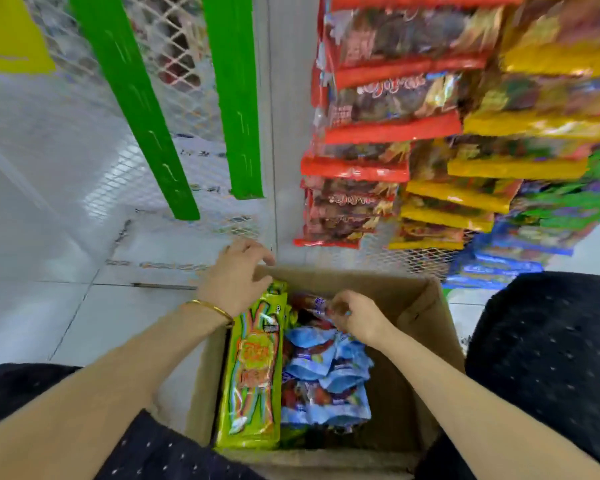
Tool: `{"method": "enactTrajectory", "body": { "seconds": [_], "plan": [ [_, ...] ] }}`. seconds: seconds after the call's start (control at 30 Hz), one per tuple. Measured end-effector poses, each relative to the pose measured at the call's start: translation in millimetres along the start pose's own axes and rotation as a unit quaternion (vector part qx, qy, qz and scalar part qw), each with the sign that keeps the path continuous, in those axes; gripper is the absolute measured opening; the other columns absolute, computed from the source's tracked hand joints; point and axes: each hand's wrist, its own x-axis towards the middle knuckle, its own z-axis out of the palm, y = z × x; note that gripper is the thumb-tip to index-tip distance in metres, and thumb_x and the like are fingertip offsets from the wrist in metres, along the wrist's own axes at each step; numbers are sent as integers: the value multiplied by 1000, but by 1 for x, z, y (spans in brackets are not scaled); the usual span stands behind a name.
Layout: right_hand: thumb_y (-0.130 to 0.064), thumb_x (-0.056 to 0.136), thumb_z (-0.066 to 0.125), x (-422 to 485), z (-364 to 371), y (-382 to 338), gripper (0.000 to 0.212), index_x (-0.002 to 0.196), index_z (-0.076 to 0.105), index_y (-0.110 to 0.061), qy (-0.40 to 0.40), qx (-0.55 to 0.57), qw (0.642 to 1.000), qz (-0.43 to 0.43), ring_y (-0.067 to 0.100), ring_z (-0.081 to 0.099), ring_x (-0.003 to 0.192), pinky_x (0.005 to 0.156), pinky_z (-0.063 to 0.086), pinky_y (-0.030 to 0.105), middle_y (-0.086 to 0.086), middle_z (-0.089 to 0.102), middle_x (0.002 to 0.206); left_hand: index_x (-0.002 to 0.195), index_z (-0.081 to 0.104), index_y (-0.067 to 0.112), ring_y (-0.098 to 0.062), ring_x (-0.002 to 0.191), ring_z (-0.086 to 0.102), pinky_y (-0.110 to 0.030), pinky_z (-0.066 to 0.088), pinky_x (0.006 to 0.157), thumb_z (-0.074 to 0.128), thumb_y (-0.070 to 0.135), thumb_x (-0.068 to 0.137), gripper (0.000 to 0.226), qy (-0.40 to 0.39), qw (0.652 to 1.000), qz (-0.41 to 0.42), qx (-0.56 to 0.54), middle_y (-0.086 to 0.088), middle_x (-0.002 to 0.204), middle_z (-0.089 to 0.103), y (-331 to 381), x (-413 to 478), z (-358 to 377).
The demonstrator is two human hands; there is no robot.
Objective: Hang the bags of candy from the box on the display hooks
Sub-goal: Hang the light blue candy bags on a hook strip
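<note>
Mesh display wall (174, 174) fills the top of the view, blurred, with green uprights (142, 109) on the left. Hanging bags (395, 126) crowd the right side in red, yellow and green-blue columns. Their print is smeared, their hooks are hidden behind them and the upper rows are cut off. Below, the cardboard box (426, 306) sits open on the floor. Inside, a lime-green pack (253, 375) stands along its left wall, with blue bags (326, 379) heaped just beside it. Left hand (236, 275) is curled over the pack's top end at the far corner — touching or gripping, cannot tell. Right hand (355, 318) pinches a reddish bag (310, 301) at the heap's far end, label unreadable. Gold bangle (212, 310) sits on the left wrist.
</note>
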Motion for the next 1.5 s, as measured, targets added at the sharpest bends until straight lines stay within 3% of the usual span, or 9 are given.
{"method": "enactTrajectory", "body": {
  "seconds": [0.2,0.33,0.6,0.93,1.1,1.2,1.37,1.43,1.5],
  "plan": [
    [-23,87,64,23,31,34,22,105,58,-13,-17,-44,993,108,25,53,107,89,44,31,7,50,115,100,63,19,-25,115,44,-40,37,101,67,13,78,24,-22,999,7,-29,-6,116,50,-11,17,2],
    [-24,86,64,26,42,35,21,105,59,-17,87,-56,987,120,26,49,107,88,48,35,6,46,116,98,62,20,-23,112,45,-38,36,101,65,11,80,21,-30,998,14,-55,-3,114,49,-15,17,-4],
    [-16,93,49,25,80,43,34,127,46,-17,88,-158,979,98,29,43,116,89,46,39,7,45,127,98,60,22,-8,95,45,-11,29,84,64,10,82,21,-53,997,10,-64,0,110,48,-18,5,-6],
    [-15,92,53,42,85,50,18,106,62,-20,135,-209,956,155,24,50,102,70,50,34,0,56,108,101,65,14,-2,89,52,6,31,73,63,9,83,19,-39,990,-40,-126,-3,110,54,-18,-9,-5],
    [-17,92,51,35,76,42,16,98,64,-22,163,-225,953,120,21,50,103,63,45,29,-3,61,102,95,64,11,-6,80,57,-3,42,65,60,6,86,11,-40,973,-121,-190,-3,97,61,-32,-15,-1],
    [-22,92,49,20,56,16,18,95,67,-22,231,-153,958,75,19,54,97,66,48,31,-4,64,98,106,60,3,-17,85,60,-18,53,65,56,12,90,18,-78,939,-208,-264,-9,97,60,-32,-15,3],
    [-19,85,59,-14,34,-37,13,88,72,-18,321,-69,938,-108,19,65,81,63,55,32,-4,71,87,132,37,6,-38,106,57,-37,55,74,55,45,86,62,-155,750,-383,-517,-29,127,48,-2,-19,-10],
    [-23,85,54,-29,30,-57,20,88,74,-16,371,-53,908,-186,16,67,84,74,54,26,-3,72,89,139,31,6,-41,114,54,-41,52,81,55,50,83,75,-174,727,-390,-537,-32,138,38,6,-20,-18],
    [-22,85,53,-42,28,-72,23,90,74,-13,395,-54,882,-251,14,67,88,86,47,19,-2,72,92,130,41,3,-38,107,59,-40,53,79,58,42,86,62,-147,717,-376,-569,-31,128,49,12,-20,-25]
  ]
}}
